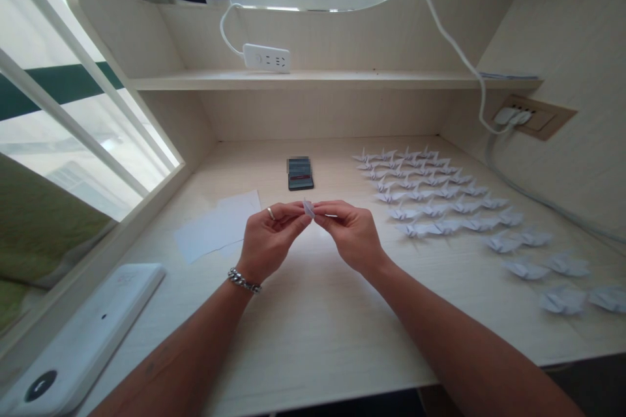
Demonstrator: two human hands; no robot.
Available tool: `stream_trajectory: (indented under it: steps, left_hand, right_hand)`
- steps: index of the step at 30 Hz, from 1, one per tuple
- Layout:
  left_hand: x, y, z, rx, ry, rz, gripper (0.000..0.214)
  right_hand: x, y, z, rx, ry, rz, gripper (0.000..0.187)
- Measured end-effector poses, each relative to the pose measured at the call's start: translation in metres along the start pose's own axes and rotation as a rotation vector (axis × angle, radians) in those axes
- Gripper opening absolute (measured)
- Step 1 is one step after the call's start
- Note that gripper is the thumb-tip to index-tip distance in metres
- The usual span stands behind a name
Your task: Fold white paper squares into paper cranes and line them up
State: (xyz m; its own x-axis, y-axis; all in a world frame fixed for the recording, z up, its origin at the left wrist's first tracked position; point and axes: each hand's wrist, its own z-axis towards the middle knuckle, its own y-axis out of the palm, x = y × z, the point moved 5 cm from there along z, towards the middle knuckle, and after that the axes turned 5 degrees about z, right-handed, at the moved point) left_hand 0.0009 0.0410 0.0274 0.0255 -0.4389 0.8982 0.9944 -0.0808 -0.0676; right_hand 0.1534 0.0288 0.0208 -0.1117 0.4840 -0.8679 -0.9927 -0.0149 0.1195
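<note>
A small piece of folded white paper [308, 208] is pinched between my two hands above the middle of the desk. My left hand [274, 234], with a ring and a chain bracelet at the wrist, grips its left side between thumb and fingers. From the right, my right hand [349, 234] pinches the other side. Fingertips hide part of the paper, so its exact folded form is hard to make out. Loose sheets of white paper [210, 228] lie left of my left hand. Rows of folded paper cranes [430, 192] stand on the right of the desk.
Beyond my hands sits a small dark case [300, 173] with its lid raised. A long white device [92, 332] lies at the near left edge. The shelf [332, 81] holds a power strip [267, 58]. A white cable [450, 39] runs to the wall socket [535, 117].
</note>
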Motion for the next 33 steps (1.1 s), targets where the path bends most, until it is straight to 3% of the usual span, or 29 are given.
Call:
stream_trajectory:
  steps: [12,23,33]
  left_hand:
    - [0.0,-0.001,-0.001,0.015,0.003,-0.004,0.011]
    - [-0.001,0.001,-0.003,0.019,-0.012,0.033,0.018]
    - [-0.003,-0.002,0.0,0.05,-0.083,0.108,0.024]
  right_hand:
    - [-0.008,0.003,-0.004,0.014,-0.07,-0.146,0.023]
    - [-0.008,0.002,-0.006,0.038,-0.077,-0.216,0.018]
    - [0.014,0.0,-0.004,0.083,0.14,-0.016,0.013]
